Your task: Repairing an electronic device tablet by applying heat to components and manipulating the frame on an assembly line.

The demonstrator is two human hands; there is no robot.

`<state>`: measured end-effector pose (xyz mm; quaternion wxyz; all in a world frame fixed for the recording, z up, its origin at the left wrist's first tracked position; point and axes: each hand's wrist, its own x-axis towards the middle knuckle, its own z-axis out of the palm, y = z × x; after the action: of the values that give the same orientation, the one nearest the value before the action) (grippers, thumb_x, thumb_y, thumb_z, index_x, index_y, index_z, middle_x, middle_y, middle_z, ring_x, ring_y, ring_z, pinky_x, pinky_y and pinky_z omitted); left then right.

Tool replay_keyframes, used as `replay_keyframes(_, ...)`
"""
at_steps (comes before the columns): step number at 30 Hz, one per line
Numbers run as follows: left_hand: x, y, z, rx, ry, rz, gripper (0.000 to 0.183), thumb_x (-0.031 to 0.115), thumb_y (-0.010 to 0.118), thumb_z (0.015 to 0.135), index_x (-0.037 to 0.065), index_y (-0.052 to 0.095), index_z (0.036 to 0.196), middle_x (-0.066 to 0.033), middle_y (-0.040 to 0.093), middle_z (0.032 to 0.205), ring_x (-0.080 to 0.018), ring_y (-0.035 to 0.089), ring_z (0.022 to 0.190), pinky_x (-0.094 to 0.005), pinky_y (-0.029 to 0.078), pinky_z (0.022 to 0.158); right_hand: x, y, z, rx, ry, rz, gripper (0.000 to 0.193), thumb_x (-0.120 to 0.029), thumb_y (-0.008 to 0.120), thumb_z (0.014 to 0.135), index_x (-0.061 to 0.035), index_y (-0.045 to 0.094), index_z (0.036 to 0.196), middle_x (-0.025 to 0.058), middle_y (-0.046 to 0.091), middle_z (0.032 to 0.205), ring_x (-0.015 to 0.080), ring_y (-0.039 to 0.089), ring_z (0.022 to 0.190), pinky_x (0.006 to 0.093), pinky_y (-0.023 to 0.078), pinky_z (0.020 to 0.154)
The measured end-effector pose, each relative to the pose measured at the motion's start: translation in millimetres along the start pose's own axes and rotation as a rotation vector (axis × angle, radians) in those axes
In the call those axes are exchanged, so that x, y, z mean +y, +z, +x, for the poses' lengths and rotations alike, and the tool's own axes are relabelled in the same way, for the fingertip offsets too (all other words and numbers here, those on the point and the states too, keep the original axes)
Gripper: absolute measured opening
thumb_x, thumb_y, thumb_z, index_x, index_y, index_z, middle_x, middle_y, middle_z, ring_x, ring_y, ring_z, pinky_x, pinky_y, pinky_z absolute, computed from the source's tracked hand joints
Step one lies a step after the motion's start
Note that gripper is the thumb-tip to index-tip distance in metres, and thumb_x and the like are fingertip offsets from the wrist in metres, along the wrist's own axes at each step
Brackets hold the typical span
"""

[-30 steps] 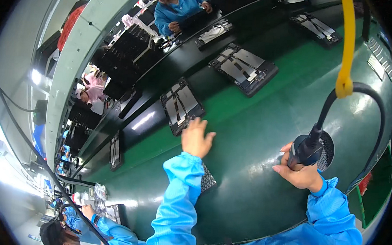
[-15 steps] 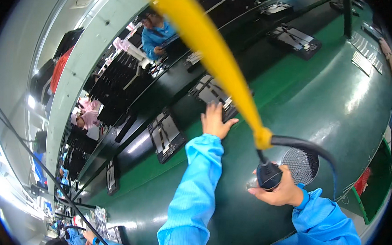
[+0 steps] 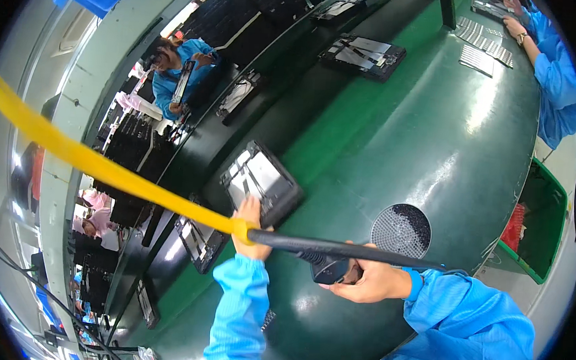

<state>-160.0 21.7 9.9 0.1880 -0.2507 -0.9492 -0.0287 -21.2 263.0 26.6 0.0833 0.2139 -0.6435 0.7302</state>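
My left hand [image 3: 250,224] grips the near edge of a flat, tablet-like device [image 3: 276,186], its fingers over the face. The device has a black frame, silver panels and dark ribbon strips, and sits at an angle over the edge of the dark belt. In my right hand [image 3: 377,278] is a black corded tool [image 3: 327,269], apparently an electric screwdriver; its tip is hidden. Its black cable [image 3: 389,255] joins a yellow strap [image 3: 123,184] that runs up to the left and crosses in front of my left hand. Near my right hand lies a round gridded tray [image 3: 397,229].
Similar devices [image 3: 365,55] stand along the dark belt [image 3: 293,94]. Strips of small parts [image 3: 484,43] lie on the green table [image 3: 361,165]. A green bin [image 3: 542,222] stands beyond its right edge. One person [image 3: 182,74] works across the belt, another [image 3: 558,78] at the far right.
My left hand has gone from spread fingers at the device to gripping it, and the device has turned. The yellow strap has swung left and lower. The view has shifted, bringing the person at right further in.
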Motion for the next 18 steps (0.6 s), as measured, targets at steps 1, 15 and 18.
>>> replay_keyframes(1,16,-8,-14,0.033,0.027,-0.01,0.06,0.012,0.067,0.059,0.0,0.053,0.115,-0.0186,0.051,0.123,-0.0347,0.045,0.117,-0.046,0.033,0.1,18,6,-7,0.046,0.007,0.046,0.038,-0.009,0.073,0.069,0.0008,0.051,0.098,0.0072,0.059,0.062,0.0172,0.06,0.051,0.0275,0.045,0.047)
replay_keyframes(15,139,-72,-208,-0.086,0.041,-0.477,0.049,0.036,0.076,0.064,0.009,0.062,0.103,-0.0067,0.056,0.121,-0.0343,0.047,0.117,-0.0595,0.025,0.098,23,-2,10,0.093,-0.019,-0.228,0.047,0.01,0.069,0.068,0.001,0.046,0.109,0.0009,0.051,0.067,0.0063,0.046,0.057,0.0208,0.036,0.053)
replay_keyframes(18,133,-68,-213,-0.102,-0.018,-0.566,0.07,0.045,0.08,0.055,0.009,0.059,0.111,-0.016,0.048,0.129,-0.038,0.041,0.122,-0.0626,0.021,0.099,23,0,11,0.1,0.056,-0.155,0.048,0.013,0.066,0.069,0.0026,0.045,0.11,0.0036,0.053,0.067,0.0081,0.05,0.056,0.0213,0.039,0.051)
